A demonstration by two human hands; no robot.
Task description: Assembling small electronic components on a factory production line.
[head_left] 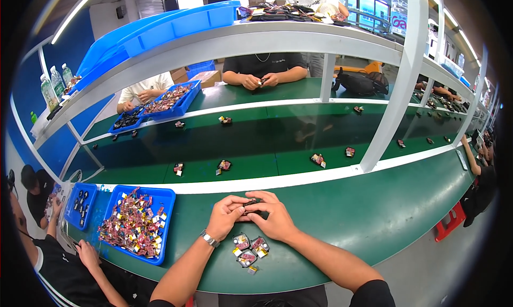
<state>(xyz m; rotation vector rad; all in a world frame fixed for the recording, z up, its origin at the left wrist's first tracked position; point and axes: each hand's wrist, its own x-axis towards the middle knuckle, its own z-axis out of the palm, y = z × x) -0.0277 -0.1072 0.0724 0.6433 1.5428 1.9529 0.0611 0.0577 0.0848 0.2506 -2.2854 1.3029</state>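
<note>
- Nearest us lay the forearms (331,259), reaching over the green table (342,221); a metal-banded watch (212,239) circled the left wrist.
- We saw the left hand (227,217) and right hand (271,217) close together, fingers narrowed around one small dark part (249,204); their grip hid most of it.
- That part was above the table, between both sets of fingertips, just short of the white rail (240,186).
- Just below the hands we saw a group of cased units (246,259), red, white and yellow inside.
- To our left stood a big blue tray (169,216), heaped with similar coloured pieces (133,221), and beside it a small blue tray (93,197) of black pieces (80,205).
- Beyond the rail, we saw more units spaced along a green strip (251,141).
- Across from us, a person in black (267,66) held something small in both hands.
</note>
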